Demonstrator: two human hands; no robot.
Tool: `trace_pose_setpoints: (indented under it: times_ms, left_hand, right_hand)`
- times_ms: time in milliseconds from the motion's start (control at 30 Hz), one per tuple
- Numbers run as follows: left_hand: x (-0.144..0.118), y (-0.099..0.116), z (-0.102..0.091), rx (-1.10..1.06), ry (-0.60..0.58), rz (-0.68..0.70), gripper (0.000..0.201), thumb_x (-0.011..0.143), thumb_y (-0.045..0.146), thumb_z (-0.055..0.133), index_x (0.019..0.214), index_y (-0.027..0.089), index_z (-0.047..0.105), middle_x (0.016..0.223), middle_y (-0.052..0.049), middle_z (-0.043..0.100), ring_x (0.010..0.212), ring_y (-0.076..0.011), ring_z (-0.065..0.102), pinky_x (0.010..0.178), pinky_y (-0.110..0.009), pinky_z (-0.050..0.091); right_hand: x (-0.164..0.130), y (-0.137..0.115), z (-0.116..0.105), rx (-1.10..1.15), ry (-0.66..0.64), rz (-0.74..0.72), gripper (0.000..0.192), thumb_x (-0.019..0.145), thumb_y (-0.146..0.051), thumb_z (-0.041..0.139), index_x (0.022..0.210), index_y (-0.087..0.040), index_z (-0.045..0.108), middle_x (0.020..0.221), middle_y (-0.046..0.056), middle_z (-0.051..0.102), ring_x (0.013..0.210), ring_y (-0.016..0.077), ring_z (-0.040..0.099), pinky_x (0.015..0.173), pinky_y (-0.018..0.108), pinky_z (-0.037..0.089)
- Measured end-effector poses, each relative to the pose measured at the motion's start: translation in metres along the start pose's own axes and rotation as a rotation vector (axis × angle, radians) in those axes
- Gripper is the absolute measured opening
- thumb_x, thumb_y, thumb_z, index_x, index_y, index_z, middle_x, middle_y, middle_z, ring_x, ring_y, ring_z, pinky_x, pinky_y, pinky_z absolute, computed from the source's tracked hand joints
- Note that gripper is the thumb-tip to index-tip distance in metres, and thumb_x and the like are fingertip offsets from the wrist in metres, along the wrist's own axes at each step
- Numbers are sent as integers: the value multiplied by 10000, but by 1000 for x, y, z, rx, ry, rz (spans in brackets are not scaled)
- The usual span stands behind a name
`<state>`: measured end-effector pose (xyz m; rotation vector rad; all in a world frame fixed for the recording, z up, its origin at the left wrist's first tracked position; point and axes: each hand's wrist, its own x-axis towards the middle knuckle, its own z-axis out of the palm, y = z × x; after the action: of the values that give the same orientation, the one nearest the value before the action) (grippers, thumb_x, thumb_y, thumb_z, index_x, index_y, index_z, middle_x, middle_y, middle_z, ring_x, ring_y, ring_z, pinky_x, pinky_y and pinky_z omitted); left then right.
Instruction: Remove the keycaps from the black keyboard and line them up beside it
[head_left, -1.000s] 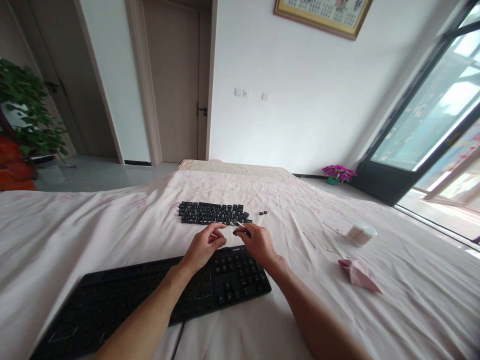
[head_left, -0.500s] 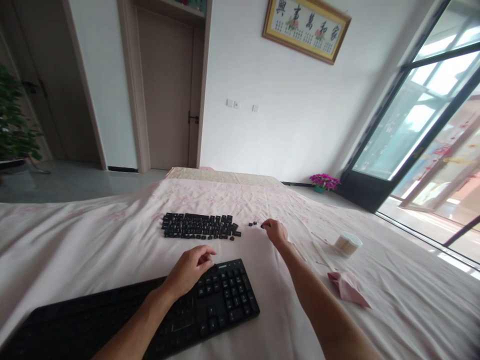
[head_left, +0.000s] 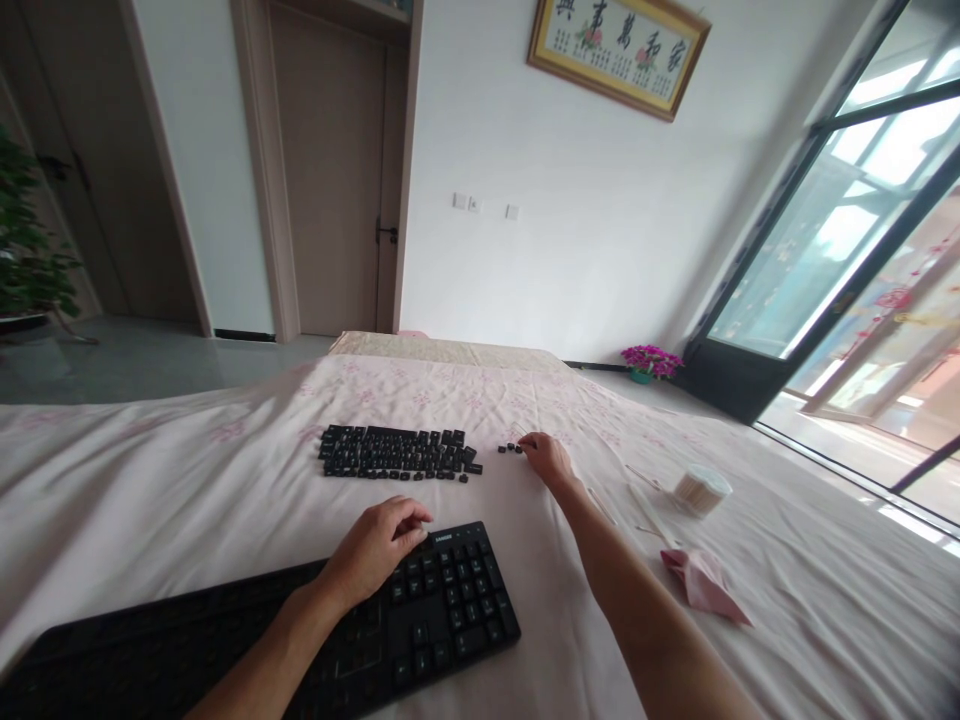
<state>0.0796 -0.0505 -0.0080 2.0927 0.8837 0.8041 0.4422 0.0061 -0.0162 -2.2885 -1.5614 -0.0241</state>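
Note:
A black keyboard (head_left: 450, 600) lies on the pink floral bedsheet (head_left: 187, 480) close to me. My left hand (head_left: 375, 545) rests on its top edge above the number pad, fingers curled and holding nothing that shows. Farther off sits a block of loose black keycaps (head_left: 394, 452) laid out in rows. To its right lies a small group of separate keycaps (head_left: 511, 448). My right hand (head_left: 547, 460) is stretched out to them, fingertips touching or pinching at the group; whether a keycap is held cannot be told.
A round tub of cotton swabs (head_left: 700, 490) stands at the right, with thin sticks (head_left: 645, 500) on the sheet beside it. A crumpled pink cloth (head_left: 701, 582) lies nearer. A cable runs from the keyboard's front. Beyond the bed are a door, a plant and a glass door.
My right hand left the keyboard's top edge with a keycap and reached out right to the small keycap group. My left hand stayed at the keyboard. The view tilted up.

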Motion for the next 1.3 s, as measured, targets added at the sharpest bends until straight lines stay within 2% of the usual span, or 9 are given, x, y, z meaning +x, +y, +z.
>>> trace_pose_setpoints:
  times_ms: [267, 400, 600, 833, 1067, 1300]
  left_hand:
    - [0, 1, -1, 6, 8, 7, 174, 789, 212, 543, 898, 217, 679, 903, -26, 667, 815, -178, 620, 763, -272, 476]
    - [1, 2, 0, -4, 14, 11, 173, 784, 219, 549, 890, 217, 686, 896, -29, 671, 806, -182, 618, 753, -273, 479]
    - [0, 1, 0, 12, -2, 5, 181, 788, 216, 537, 896, 211, 682, 901, -32, 666, 814, -178, 613, 762, -269, 475]
    - [1, -2, 1, 15, 1, 14, 180, 782, 199, 537, 892, 213, 678, 901, -28, 662, 815, -174, 611, 762, -263, 471]
    - [1, -3, 0, 13, -1, 16, 173, 783, 190, 547, 894, 218, 676, 898, -20, 657, 818, -169, 612, 763, -256, 467]
    - [1, -3, 1, 20, -3, 13, 176, 782, 185, 542, 892, 212, 677, 899, -22, 657, 817, -166, 612, 762, -254, 468]
  right_hand:
    - [1, -11, 0, 8, -3, -54, 275, 861, -396, 521, 982, -273, 736, 1116, 44, 649, 927, 198, 623, 734, 245, 401]
    - [-1, -12, -1, 17, -16, -71, 199, 803, -360, 607, 932, -295, 743, 1106, 14, 644, 950, 195, 611, 760, 248, 405]
    - [-2, -14, -3, 27, -49, -82, 191, 780, -347, 642, 938, -305, 740, 1012, -1, 680, 922, 195, 617, 748, 254, 417]
    - [-2, -20, -8, 19, -34, -140, 293, 728, -389, 707, 1014, -323, 716, 1121, -10, 636, 924, 189, 613, 744, 258, 425]
    - [0, -34, -4, 13, -1, -215, 109, 770, -311, 673, 839, -275, 750, 1090, -8, 629, 948, 181, 592, 733, 258, 402]
    - [-1, -40, 3, 37, -11, -247, 119, 758, -298, 681, 854, -292, 750, 1079, -22, 635, 916, 165, 592, 731, 244, 399]
